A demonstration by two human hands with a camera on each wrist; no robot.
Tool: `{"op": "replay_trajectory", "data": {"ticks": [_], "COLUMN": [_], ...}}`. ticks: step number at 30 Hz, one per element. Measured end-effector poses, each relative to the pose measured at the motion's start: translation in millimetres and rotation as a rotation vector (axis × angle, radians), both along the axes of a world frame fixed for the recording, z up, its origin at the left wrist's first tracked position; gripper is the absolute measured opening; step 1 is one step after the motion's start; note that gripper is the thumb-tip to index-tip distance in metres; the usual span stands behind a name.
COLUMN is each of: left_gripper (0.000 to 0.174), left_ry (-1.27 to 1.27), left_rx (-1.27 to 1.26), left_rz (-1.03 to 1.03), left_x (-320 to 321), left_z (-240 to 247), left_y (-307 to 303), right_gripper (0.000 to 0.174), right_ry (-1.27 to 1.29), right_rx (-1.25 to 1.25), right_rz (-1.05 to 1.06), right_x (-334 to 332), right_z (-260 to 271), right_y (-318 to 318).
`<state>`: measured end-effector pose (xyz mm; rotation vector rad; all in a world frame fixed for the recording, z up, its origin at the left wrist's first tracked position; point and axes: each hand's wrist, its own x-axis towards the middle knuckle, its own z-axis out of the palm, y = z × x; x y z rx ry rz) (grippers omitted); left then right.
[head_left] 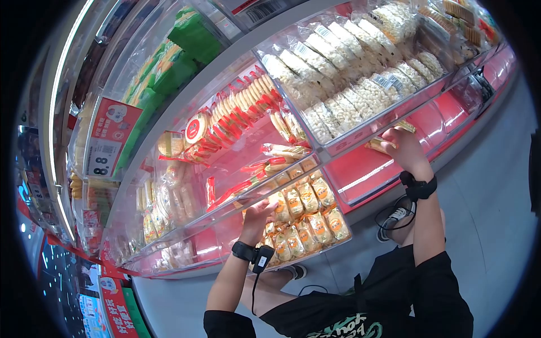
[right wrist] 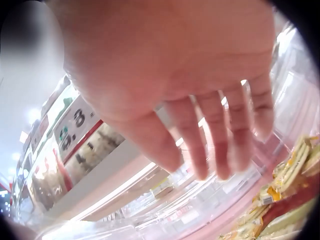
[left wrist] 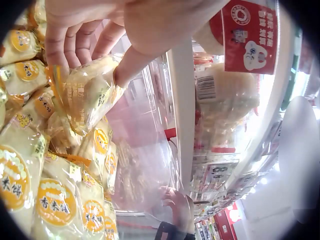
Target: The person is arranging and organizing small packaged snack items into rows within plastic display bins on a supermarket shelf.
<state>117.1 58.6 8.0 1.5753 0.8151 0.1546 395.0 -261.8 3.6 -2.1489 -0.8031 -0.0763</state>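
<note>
My left hand (head_left: 258, 218) (left wrist: 120, 35) is over a bin of yellow-and-clear wrapped rice cakes (head_left: 306, 230) (left wrist: 55, 202). Its thumb and fingers pinch one wrapped piece (left wrist: 90, 95), tilted above the others in the left wrist view. The right hand (head_left: 407, 150) (right wrist: 175, 75) hangs over a lower pink-bottomed bin, fingers extended and slightly spread, nothing gripped. Near that hand lie a few thin yellow packets (head_left: 376, 146) (right wrist: 290, 172); whether it touches them cannot be told.
Above the lower bins, a clear-walled bin holds white puffed rice cakes (head_left: 352, 104). Beside it are red-and-gold packets (head_left: 236, 112). Green bags (head_left: 194, 36) and a red price sign (head_left: 112, 127) stand at upper left. Grey floor (head_left: 479, 208) lies at right.
</note>
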Motion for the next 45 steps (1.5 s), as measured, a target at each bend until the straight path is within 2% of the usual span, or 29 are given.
{"op": "replay_trajectory", "data": {"ticks": [2,3,6,10,14,17,20,24,26,28,31,34,39,42,45], "left_gripper": [0.026,0.030,0.039,0.040,0.037,0.038,0.040,0.037,0.036,0.035,0.036,0.037,0.035,0.030,0.025], "left_ry": [0.072,0.089,0.082,0.156,0.168,0.287,0.330,0.326,0.290,0.307,0.324,0.307,0.274,0.300,0.244], "left_rx": [0.138,0.228,0.171,0.098,0.245,0.693,0.759,0.534,0.462,0.499,0.531,0.554,0.635,0.683,0.740], "left_rz": [0.059,0.080,0.022,-0.053,-0.073,-0.264,-0.340,-0.366,-0.393,-0.401,-0.352,-0.307,-0.239,-0.231,-0.284], "left_x": [5,10,10,14,15,14,17,11,4,3,1,1,2,1,-2], "left_z": [-13,-5,-10,-23,-33,-36,-16,-18,-22,-15,-10,-12,-8,1,14], "left_y": [11,6,13,12,16,21,7,9,15,11,8,9,-1,-6,-16], "right_gripper": [0.025,0.032,0.031,0.032,0.035,0.035,0.033,0.031,0.027,0.025,0.026,0.030,0.043,0.046,0.037], "right_ry": [-0.034,0.027,-0.036,-0.069,-0.227,-0.177,-0.003,0.226,0.253,0.270,0.147,0.208,0.288,0.288,0.213], "right_rx": [-0.090,-0.110,-0.137,-0.281,-0.320,-0.411,-0.519,-0.663,-0.671,-0.662,-0.504,-0.403,-0.719,-0.757,-0.642], "right_rz": [-0.089,-0.085,-0.131,-0.192,-0.149,-0.097,-0.045,0.009,0.017,0.032,-0.005,0.125,0.055,0.042,-0.002], "right_x": [9,12,14,7,12,15,17,16,16,15,12,2,-9,-7,-5], "right_z": [-14,-15,-18,-20,-42,-43,-29,-10,-10,-9,-18,-12,-3,-2,-11], "right_y": [-11,-15,-18,-13,-8,-8,-6,-2,-2,-3,-8,-6,5,7,6]}}
